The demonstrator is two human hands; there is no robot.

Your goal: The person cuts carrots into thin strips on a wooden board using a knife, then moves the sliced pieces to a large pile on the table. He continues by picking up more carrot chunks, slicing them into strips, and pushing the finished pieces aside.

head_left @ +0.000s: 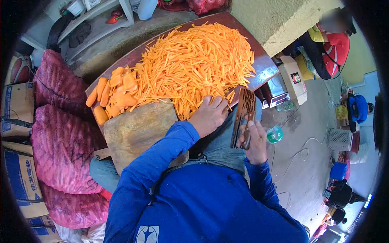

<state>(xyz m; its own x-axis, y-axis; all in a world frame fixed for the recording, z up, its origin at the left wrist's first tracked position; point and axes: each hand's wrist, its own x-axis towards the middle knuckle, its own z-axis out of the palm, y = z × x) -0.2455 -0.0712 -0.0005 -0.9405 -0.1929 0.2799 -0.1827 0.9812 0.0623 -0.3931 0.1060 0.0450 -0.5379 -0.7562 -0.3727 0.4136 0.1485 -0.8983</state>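
A big heap of cut carrot sticks (pixel 194 60) covers much of the dark red table (pixel 263 67). At the heap's near edge is my left hand (pixel 208 116), its bent fingers slightly apart and touching the sticks. My right hand (pixel 254 139) grips the wooden handle of a cleaver (pixel 246 104), whose brown, streaked blade points up and away just right of the heap. A worn wooden cutting board (pixel 139 131) lies at the table's near edge, left of my left hand. Whole peeled carrots (pixel 92 96) and flat carrot slices (pixel 123 97) sit at the heap's left.
Pink mesh sacks (pixel 60 150) and cardboard boxes (pixel 24 178) stand along the left. An open carton (pixel 293 79) is right of the table, near a plastic container with a green label (pixel 274 134) on the floor. Another person (pixel 336 52) sits at upper right.
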